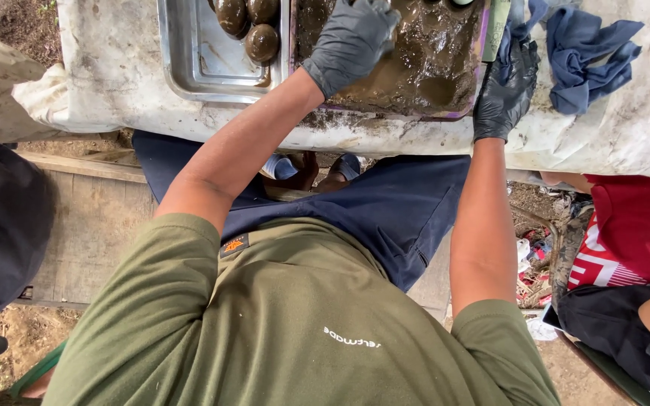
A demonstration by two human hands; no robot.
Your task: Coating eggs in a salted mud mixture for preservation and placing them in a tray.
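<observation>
Directly below left grip [351, 41]: mud tray [445, 75].

Soft, even daylight is falling from above, giving no hard shadows; only a dim patch is lying under the table [626, 128] around the legs. The pale table cover is reading bright without burning out. Wet mud is catching small glints. Focus is holding sharp throughout, while the wide lens is bending the edges.

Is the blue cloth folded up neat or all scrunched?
Scrunched: the blue cloth lies in loose, crumpled bunches beside the right hand.
</observation>
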